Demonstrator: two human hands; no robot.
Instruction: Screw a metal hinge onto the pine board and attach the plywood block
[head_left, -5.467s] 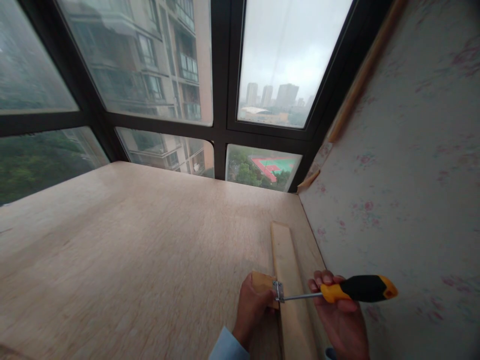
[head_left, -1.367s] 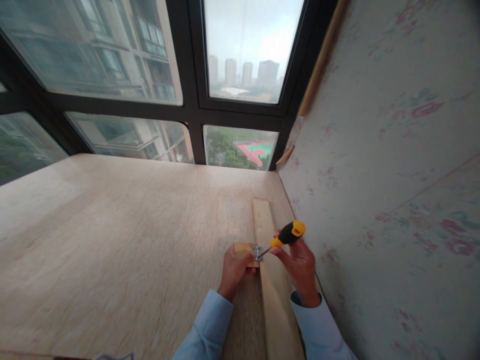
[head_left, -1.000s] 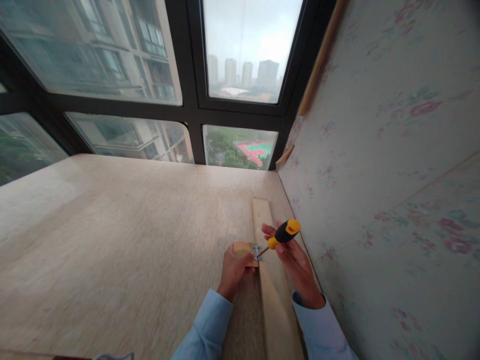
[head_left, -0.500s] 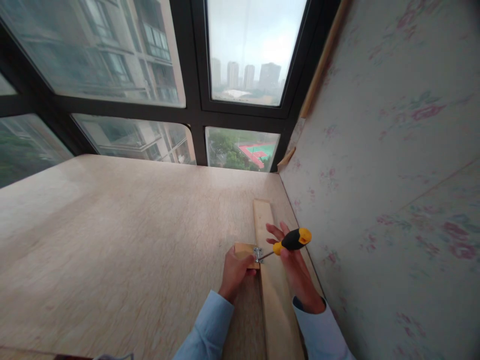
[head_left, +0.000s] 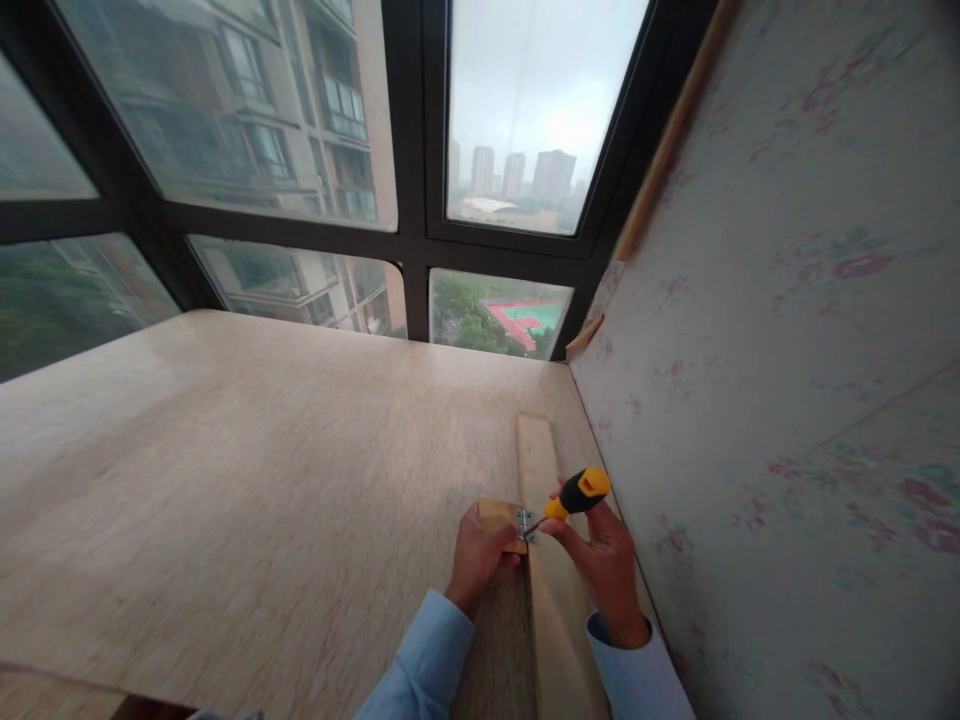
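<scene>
My left hand (head_left: 480, 555) grips a small wooden block (head_left: 496, 512), thumb on top near a metal hinge (head_left: 524, 522). The hinge spans the joint between the block and a long wooden board (head_left: 537, 448) lying lengthwise. In my right hand (head_left: 604, 560) is a yellow-and-black screwdriver (head_left: 579, 493), pinched around the lower part of its handle. The tool leans up to the right, and its shaft reaches down to the hinge by my left thumb. Whether the tip sits in a screw is too small to tell.
The pale stone-patterned ledge (head_left: 300, 480) supports the board. A floral-papered wall (head_left: 787, 400) rises close along the right side of the board. Dark-framed windows (head_left: 416, 180) stand behind the ledge. A dark object (head_left: 154, 708) shows at the lower left edge.
My right hand's fingers, spread out before, have closed in around the lower screwdriver handle. The handle has tipped slightly. The whole view has shifted a little, while my left hand keeps its grip on the block.
</scene>
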